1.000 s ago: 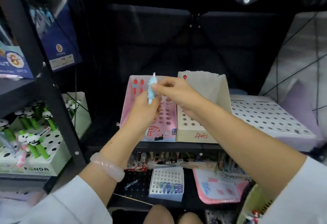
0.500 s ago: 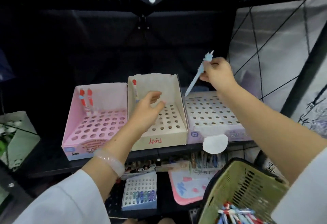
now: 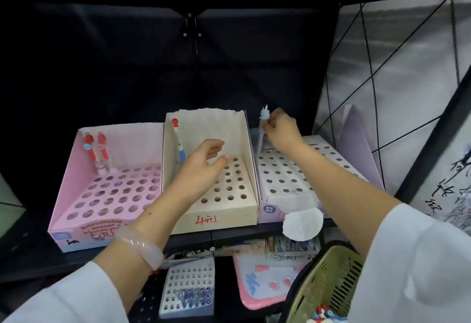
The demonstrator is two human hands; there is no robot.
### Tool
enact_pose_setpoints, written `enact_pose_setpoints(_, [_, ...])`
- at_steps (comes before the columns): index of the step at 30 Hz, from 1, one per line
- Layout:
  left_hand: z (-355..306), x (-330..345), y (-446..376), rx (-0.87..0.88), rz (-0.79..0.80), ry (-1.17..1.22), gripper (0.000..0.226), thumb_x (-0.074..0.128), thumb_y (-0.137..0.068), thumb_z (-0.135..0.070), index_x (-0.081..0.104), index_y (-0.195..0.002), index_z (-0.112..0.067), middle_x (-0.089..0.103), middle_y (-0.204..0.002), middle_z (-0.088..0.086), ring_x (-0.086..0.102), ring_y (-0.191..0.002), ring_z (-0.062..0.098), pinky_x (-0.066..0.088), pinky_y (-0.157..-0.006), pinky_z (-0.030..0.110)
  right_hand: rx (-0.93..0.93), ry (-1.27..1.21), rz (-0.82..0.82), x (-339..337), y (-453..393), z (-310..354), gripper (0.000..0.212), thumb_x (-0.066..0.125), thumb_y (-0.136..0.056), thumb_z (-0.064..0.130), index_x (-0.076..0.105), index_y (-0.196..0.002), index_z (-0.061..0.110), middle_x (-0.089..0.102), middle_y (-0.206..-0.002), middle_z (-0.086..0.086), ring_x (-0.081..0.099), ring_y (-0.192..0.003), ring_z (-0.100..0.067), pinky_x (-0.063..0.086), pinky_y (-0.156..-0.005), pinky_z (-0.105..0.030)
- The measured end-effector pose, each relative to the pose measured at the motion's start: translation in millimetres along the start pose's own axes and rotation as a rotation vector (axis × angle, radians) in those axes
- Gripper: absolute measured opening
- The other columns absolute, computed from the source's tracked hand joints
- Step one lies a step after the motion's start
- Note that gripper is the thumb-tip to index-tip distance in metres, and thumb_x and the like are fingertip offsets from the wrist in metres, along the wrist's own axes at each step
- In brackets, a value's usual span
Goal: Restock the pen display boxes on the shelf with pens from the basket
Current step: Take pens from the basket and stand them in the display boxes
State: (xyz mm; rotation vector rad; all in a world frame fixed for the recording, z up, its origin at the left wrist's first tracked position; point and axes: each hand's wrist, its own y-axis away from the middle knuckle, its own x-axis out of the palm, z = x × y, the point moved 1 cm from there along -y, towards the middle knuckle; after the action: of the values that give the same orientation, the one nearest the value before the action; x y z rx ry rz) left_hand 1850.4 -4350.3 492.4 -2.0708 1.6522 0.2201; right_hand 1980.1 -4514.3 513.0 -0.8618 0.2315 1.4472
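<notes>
Three pen display boxes stand side by side on the black shelf: a pink box (image 3: 84, 167) with two red-topped pens (image 3: 98, 153) at its back left, a cream box (image 3: 237, 210) with one red-capped pen (image 3: 178, 141), and a lilac box (image 3: 285, 195). My right hand (image 3: 281, 132) pinches a light blue pen (image 3: 262, 129) near its top, holding it upright over the lilac box's back left corner. My left hand (image 3: 204, 167) hovers over the cream box with relaxed fingers, holding nothing. A green basket (image 3: 328, 284) with pens sits at the lower right.
A round white tag (image 3: 303, 223) hangs from the lilac box's front. On the shelf below stand a small white pen box (image 3: 188, 289) with several bluish pens and a pink tray (image 3: 260, 279). A black wire frame (image 3: 367, 67) and a printed panel close the right side.
My right hand has lowered the blue pen from a raised slant to upright over the lilac box's back corner. My left hand stays over the cream box. The view shifted slightly.
</notes>
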Motion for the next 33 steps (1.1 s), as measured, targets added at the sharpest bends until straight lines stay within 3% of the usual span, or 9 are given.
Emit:
enact_pose_setpoints(5, [0,-1,4,-0.003,0.012,0.021,0.032,0.052,-0.094,-0.025,0.048,-0.125,-0.026,0.051,-0.124,-0.013,0.046,-0.118,0.005,0.041,-0.065,0.003,0.031,0.123,0.125,2,1,1,0.028,0.048,-0.096,0.026,0.052,-0.109,0.0,0.063,-0.102,-0.017,0.06,-0.084,-0.025,0.04,-0.066,-0.028])
enact_pose_setpoints(9, [-4,-8,14,0.016,0.018,0.026,0.029,0.052,-0.094,-0.024,0.048,-0.123,-0.029,0.051,-0.123,-0.013,0.046,-0.12,0.006,0.039,-0.092,0.02,0.041,0.169,0.158,7,10,0,0.029,0.047,-0.096,0.025,0.053,-0.111,0.001,0.062,-0.106,-0.019,0.055,-0.083,-0.023,0.038,-0.067,-0.029])
enact_pose_setpoints(12, [-12,-16,24,0.02,0.02,0.024,0.03,0.05,-0.095,-0.024,0.047,-0.124,-0.028,0.05,-0.125,-0.012,0.045,-0.119,0.005,0.039,-0.074,0.012,0.05,0.159,0.175,-5,18,8,0.035,0.052,-0.093,0.023,0.05,-0.121,0.003,0.06,-0.113,-0.017,0.059,-0.095,-0.027,0.047,-0.075,-0.031])
enact_pose_setpoints(15, [-26,-12,39,0.056,0.013,0.038,0.032,0.049,-0.095,-0.021,0.048,-0.127,-0.023,0.05,-0.124,-0.01,0.046,-0.115,0.004,0.037,-0.076,0.008,-0.011,0.107,0.158,-28,40,20,0.035,0.053,-0.091,0.021,0.053,-0.124,0.008,0.062,-0.115,-0.012,0.06,-0.102,-0.024,0.047,-0.083,-0.028])
enact_pose_setpoints(19, [-49,16,69,0.144,0.051,0.121,0.026,0.05,-0.094,-0.016,0.05,-0.119,-0.024,0.055,-0.121,-0.006,0.05,-0.112,0.005,0.041,-0.089,0.012,-0.099,-0.028,0.188,-67,104,27,0.019,0.05,-0.094,0.018,0.059,-0.111,0.014,0.067,-0.095,-0.004,0.065,-0.086,-0.014,0.055,-0.077,-0.027])
enact_pose_setpoints(23, [-47,69,116,0.22,0.29,0.114,0.028,0.053,-0.093,-0.02,0.047,-0.118,-0.032,0.053,-0.118,-0.012,0.049,-0.115,0.001,0.038,-0.099,0.017,-0.075,-0.134,0.285,-99,187,-5,0.015,0.047,-0.096,0.01,0.06,-0.102,0.011,0.066,-0.08,0.0,0.063,-0.067,-0.008,0.053,-0.067,-0.02])
enact_pose_setpoints(26, [-23,118,150,0.197,0.457,0.05,0.037,0.055,-0.092,-0.02,0.047,-0.129,-0.022,0.054,-0.127,-0.003,0.048,-0.122,0.009,0.037,-0.104,0.026,0.025,0.037,0.407,-100,241,-62,0.013,0.049,-0.095,0.012,0.062,-0.099,0.012,0.066,-0.078,0.001,0.063,-0.066,-0.006,0.052,-0.065,-0.019])
enact_pose_setpoints(29, [9,157,177,0.132,0.651,-0.114,0.045,0.053,-0.094,-0.025,0.041,-0.136,-0.018,0.047,-0.14,0.002,0.043,-0.129,0.015,0.034,-0.105,0.028,0.17,0.329,0.608,-77,289,-132,0.017,0.05,-0.094,0.015,0.063,-0.104,0.011,0.064,-0.094,-0.003,0.058,-0.083,-0.015,0.038,-0.067,-0.02])
enact_pose_setpoints(33, [41,184,192,0.068,0.796,-0.26,0.049,0.05,-0.095,-0.031,0.036,-0.141,-0.018,0.041,-0.145,0.003,0.039,-0.132,0.018,0.033,-0.106,0.03,0.431,0.426,0.929,-31,343,-190,0.034,0.05,-0.095,0.027,0.062,-0.108,-0.002,0.062,-0.103,-0.02,0.053,-0.083,-0.023,0.044,-0.067,-0.019])
